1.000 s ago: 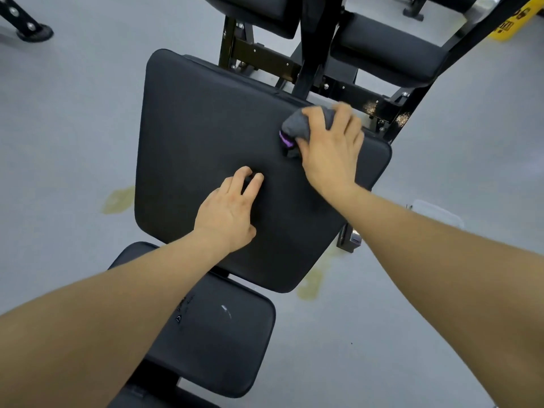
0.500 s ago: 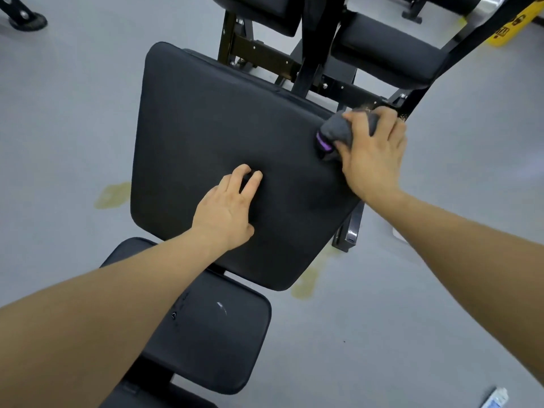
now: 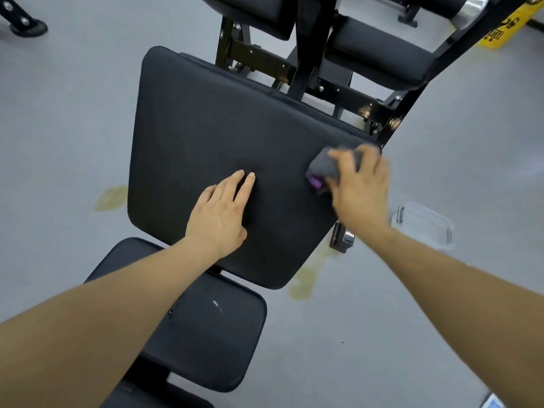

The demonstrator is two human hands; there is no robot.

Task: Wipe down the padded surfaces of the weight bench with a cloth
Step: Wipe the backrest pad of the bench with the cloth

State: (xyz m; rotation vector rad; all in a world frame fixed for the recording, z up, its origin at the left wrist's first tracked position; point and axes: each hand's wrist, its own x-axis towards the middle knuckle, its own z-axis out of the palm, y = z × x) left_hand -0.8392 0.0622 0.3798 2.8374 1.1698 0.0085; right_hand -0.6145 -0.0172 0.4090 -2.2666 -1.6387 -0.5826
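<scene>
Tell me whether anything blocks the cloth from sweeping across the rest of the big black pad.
Only the left hand, resting flat near the middle of the pad. The right hand holds the cloth at the pad's right edge; the pad is otherwise bare.

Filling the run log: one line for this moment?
wiping large pad | right hand grips cloth at right edge | left hand flat on pad

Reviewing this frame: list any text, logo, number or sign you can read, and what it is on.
Nothing here is legible.
Yellow floor sign: dark characters, too blurred and cut off to read.
Lower seat pad: a small pale mark near its left edge, too small to make out.
Large back pad: no print visible.
Grey cloth: a purple tag, no readable text.
</scene>
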